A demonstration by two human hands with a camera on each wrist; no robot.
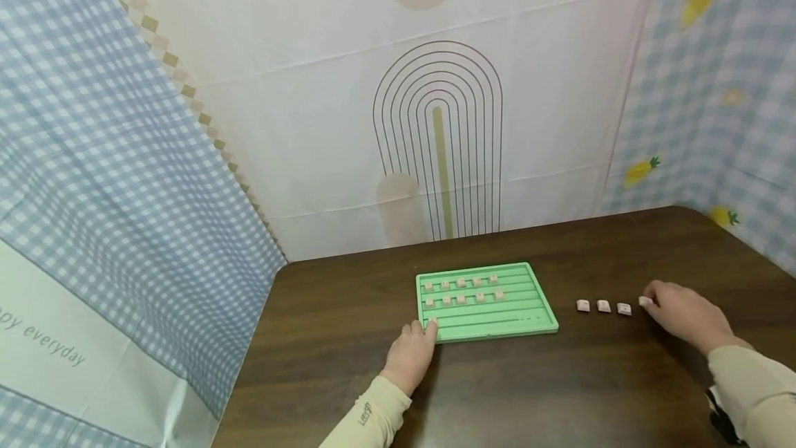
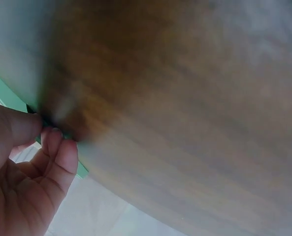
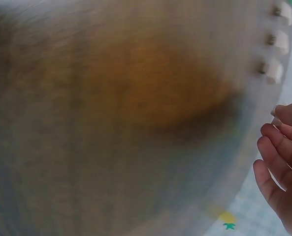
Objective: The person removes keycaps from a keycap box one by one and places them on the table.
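A light green ridged tray (image 1: 497,329) lies on the dark table. Two rows of small pale keycaps (image 1: 461,282) stand on its ridges, and another keycap (image 1: 433,321) sits by the near left corner. That corner is held by my left hand (image 1: 410,355); in the left wrist view its thumb and fingers pinch the green edge. Off to the right, my right hand (image 1: 687,313) pinches a white keycap (image 1: 645,301) between thumb and fingertip, its other fingers loosely bent in the right wrist view. Three more white keycaps (image 1: 603,306) lie in a line between that hand and the tray.
The brown wooden table (image 1: 497,393) reaches back to a pale patterned cloth (image 1: 323,157). Blue checked cloth (image 1: 155,192) hangs at the left, and another checked cloth with yellow fruit (image 1: 696,88) at the right.
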